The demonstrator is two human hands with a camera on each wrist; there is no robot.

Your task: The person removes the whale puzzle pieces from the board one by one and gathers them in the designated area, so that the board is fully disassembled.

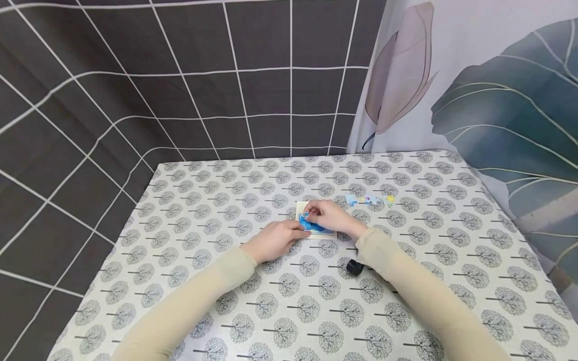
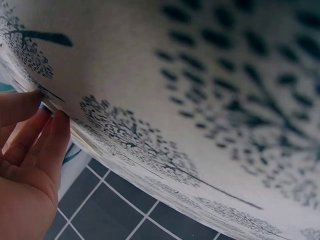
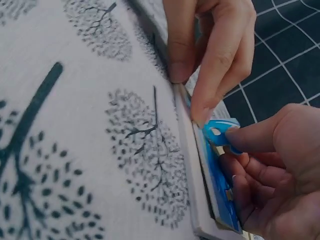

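Right wrist view: the right hand point(image 3: 282, 172) pinches a bright blue, flat piece with a pale oval mark point(image 3: 223, 131) between thumb and fingers, tilted at a shallow, cream, rectangular board point(image 3: 189, 160) partly filled with blue. The left hand point(image 1: 274, 239) rests thumb and fingertips at the board's edge; whether they grip or merely press, I cannot tell. The step in hand looks like fitting that piece; the next move probably calls for turning it flat and pressing it in while the board stays steady. Loose light-blue pieces, one with a yellow sun point(image 1: 390, 199), lie beyond the right hand on a white, tree-printed tablecloth point(image 1: 187, 275); a small black object point(image 1: 354, 267) sits nearer. Behind hang a dark grey, white-gridded curtain point(image 1: 262, 47) and a pale, leaf-printed one point(image 1: 501, 45).
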